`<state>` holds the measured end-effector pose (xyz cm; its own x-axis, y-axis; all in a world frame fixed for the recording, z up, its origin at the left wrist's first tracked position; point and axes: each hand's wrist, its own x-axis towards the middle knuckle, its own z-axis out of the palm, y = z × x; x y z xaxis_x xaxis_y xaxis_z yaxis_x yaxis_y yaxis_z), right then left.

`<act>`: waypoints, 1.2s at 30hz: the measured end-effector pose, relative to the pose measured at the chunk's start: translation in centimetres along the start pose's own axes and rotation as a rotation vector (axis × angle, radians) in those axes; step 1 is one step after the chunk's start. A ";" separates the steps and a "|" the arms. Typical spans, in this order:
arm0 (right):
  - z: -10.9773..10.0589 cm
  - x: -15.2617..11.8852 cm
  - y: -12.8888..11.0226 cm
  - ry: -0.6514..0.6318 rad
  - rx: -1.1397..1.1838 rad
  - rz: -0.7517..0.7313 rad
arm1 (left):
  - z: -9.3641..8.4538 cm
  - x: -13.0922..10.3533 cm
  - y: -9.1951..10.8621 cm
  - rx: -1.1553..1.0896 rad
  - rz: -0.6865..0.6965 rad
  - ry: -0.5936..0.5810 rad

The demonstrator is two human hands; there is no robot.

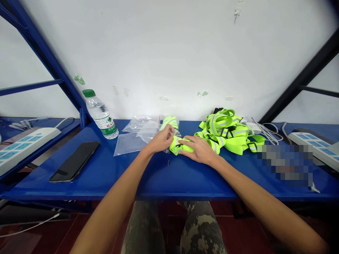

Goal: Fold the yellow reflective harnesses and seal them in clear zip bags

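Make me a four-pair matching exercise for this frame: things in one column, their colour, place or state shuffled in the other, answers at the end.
Column one
1. Bottle
2. Phone
3. Plastic bags
4. Right hand

Column two
A. Clear, overlapping one another
B. Resting on a striped yellow-green strap
C. Topped with a green cap
D. Black-faced, lying flat on the blue table

Right pairs: 1-C, 2-D, 3-A, 4-B
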<state>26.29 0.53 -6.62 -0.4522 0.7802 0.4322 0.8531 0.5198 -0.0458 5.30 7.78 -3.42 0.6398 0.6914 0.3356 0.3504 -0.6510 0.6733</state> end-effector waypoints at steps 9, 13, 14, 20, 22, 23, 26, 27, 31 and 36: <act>0.4 -0.2 -0.8 0.115 -0.100 0.119 | 0.7 -1.4 2.6 0.459 0.085 0.017; 0.9 -0.1 -1.3 0.207 -0.136 0.220 | 1.0 -1.3 2.4 0.498 0.080 0.064; 0.9 0.0 -1.4 0.225 -0.145 0.251 | 1.2 -1.3 2.3 0.496 0.079 0.076; 0.7 0.1 -2.1 0.183 -0.189 0.258 | 2.0 -1.1 2.5 0.556 0.070 0.091; 0.6 0.1 -2.5 0.141 -0.205 0.208 | 2.3 -1.0 2.6 0.580 0.082 0.102; 0.6 0.1 -2.6 0.119 -0.212 0.185 | 2.4 -1.0 2.7 0.587 0.092 0.102; 0.5 0.1 -2.8 0.068 -0.218 0.124 | 2.7 -0.9 2.9 0.587 0.135 0.093; 0.4 0.1 -2.8 0.064 -0.219 0.110 | 2.7 -0.9 2.9 0.579 0.148 0.095; 0.1 -0.1 -2.4 0.107 -0.235 0.067 | 2.3 -0.8 2.7 0.518 0.157 0.161; 0.0 -0.2 -2.2 0.208 -0.202 -0.029 | 1.5 -0.8 2.3 0.380 0.090 0.217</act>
<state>24.49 -0.73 -6.61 -0.4318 0.6673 0.6068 0.8846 0.4445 0.1407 6.59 5.21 -3.14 0.5349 0.6504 0.5393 0.5527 -0.7521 0.3588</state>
